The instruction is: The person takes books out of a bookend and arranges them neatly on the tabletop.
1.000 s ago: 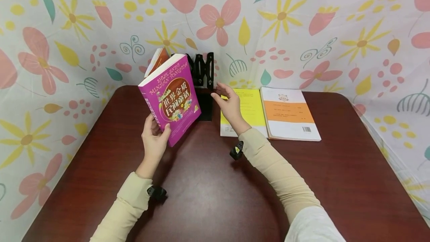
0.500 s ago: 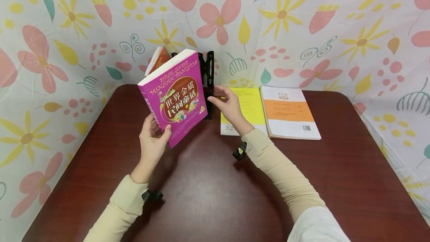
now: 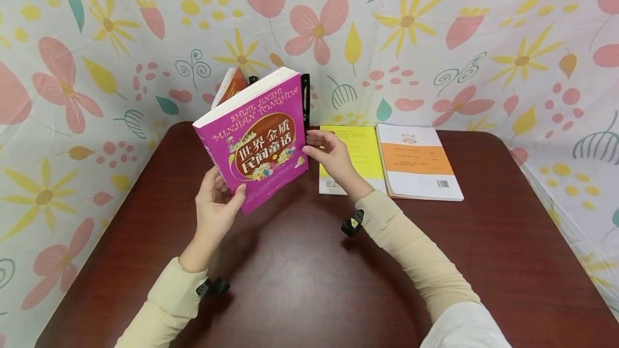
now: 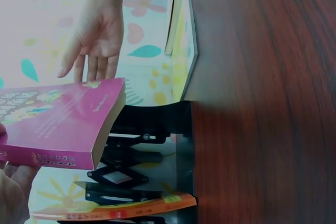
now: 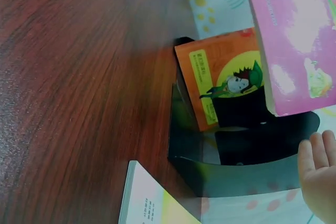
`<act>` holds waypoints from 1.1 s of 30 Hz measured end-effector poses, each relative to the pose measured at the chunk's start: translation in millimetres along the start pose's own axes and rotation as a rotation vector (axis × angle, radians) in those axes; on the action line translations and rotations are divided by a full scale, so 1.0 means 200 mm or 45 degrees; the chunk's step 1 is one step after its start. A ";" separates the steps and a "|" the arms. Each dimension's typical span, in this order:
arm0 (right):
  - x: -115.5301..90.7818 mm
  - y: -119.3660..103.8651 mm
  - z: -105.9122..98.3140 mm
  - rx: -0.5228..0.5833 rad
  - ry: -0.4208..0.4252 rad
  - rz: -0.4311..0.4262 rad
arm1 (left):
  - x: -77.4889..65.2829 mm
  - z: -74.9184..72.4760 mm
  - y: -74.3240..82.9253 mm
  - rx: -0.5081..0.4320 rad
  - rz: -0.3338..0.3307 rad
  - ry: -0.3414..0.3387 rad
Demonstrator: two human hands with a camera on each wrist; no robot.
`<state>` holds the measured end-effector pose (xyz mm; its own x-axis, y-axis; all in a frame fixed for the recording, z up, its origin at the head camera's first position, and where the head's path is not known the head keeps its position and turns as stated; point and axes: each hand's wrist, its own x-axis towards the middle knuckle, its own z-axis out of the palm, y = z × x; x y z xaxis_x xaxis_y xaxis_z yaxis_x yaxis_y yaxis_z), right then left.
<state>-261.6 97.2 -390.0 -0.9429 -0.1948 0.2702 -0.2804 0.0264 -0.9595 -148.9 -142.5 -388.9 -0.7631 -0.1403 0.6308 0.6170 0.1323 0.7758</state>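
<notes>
A thick purple book [image 3: 263, 144] is gripped at its spine edge by my left hand [image 3: 216, 203], with the thumb on the front cover. The book is tilted and held above the table. My right hand [image 3: 338, 157] is beside the book's right edge, its fingers fairly straight; the right wrist view shows a gap between these fingers [image 5: 317, 150] and the cover. Behind the purple book stands a black expandable bookend [image 5: 236, 174], mostly hidden in the head view. An orange book [image 5: 191, 59] stands in the bookend at its left end.
To the right, a yellow book [image 3: 355, 149] and a white-and-orange book [image 3: 418, 160] lie side by side on the dark red-brown table [image 3: 300, 273]. A floral-patterned cloth [image 3: 411, 58] hangs behind the table.
The purple book has shifted rightward and swung more across the bookend, covering more of it. My right hand has lowered slightly, and the book's right edge has come up next to its fingers.
</notes>
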 end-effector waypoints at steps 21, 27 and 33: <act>-0.11 -0.05 -0.11 0.108 -0.203 0.027 | -0.02 0.01 0.04 -0.123 0.017 -0.144; -0.13 -0.04 -0.16 0.077 -0.159 0.031 | -0.01 0.03 0.01 -0.128 0.004 -0.182; -0.16 -0.05 -0.20 0.036 -0.127 0.052 | 0.01 0.05 0.00 -0.149 -0.003 -0.225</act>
<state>-235.7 143.1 -386.8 -0.9303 -0.2912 0.2229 -0.2356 0.0088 -0.9718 -152.5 -132.6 -388.3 -0.7800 0.0354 0.6248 0.6255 0.0157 0.7800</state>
